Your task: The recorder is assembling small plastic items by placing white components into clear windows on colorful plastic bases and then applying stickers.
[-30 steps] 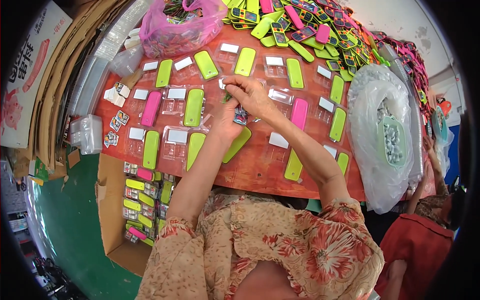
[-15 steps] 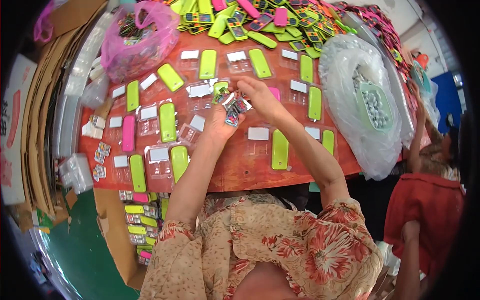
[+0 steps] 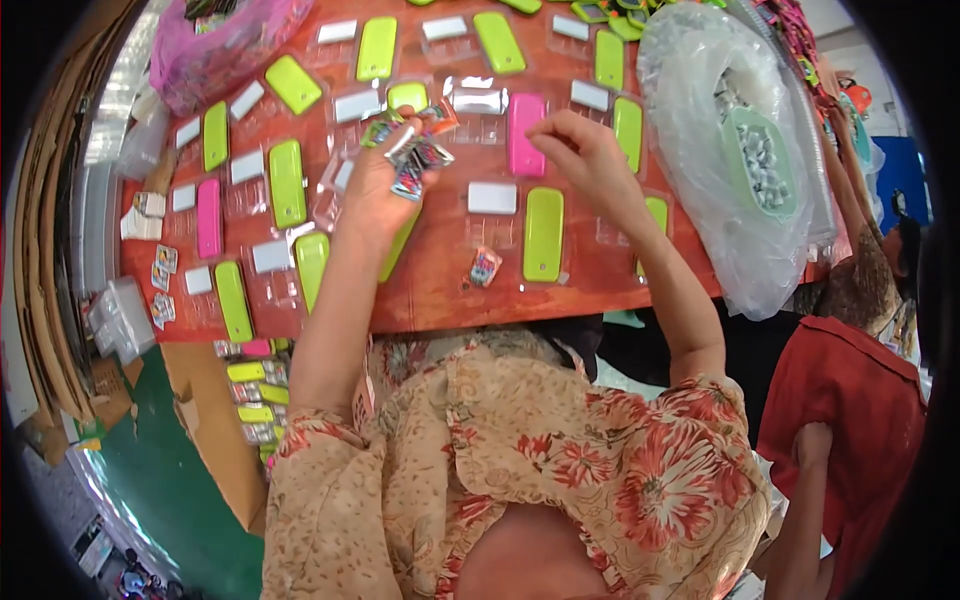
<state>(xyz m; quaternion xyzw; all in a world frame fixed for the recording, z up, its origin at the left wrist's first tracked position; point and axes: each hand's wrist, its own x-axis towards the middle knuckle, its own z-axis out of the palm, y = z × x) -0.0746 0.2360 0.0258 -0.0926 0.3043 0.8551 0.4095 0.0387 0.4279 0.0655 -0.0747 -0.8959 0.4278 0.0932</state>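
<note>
My left hand (image 3: 375, 195) is closed around a bunch of small shiny printed packets (image 3: 413, 165), which stick out past the fingers. My right hand (image 3: 590, 155) is held over the table with its fingers curled together; whatever may be in them is hidden. Right beside its fingertips, a pink toy phone (image 3: 527, 135) rests in a clear plastic tray. Below the left hand's packets, a green toy phone (image 3: 398, 245) is partly covered by my wrist. One loose packet (image 3: 483, 267) lies on the red table, left of another green toy phone (image 3: 543, 235).
Rows of clear trays with toy phones and white rectangles cover the red table (image 3: 430, 305). A pink bag (image 3: 225, 55) sits far left. At right, a plastic sack holds a green basket (image 3: 735, 150) of small pale pieces. A person in red (image 3: 850, 410) is at right.
My hands have moved apart, the right going rightward toward the pink toy phone. A loose packet now lies on the table near me. The whole view has shifted.
</note>
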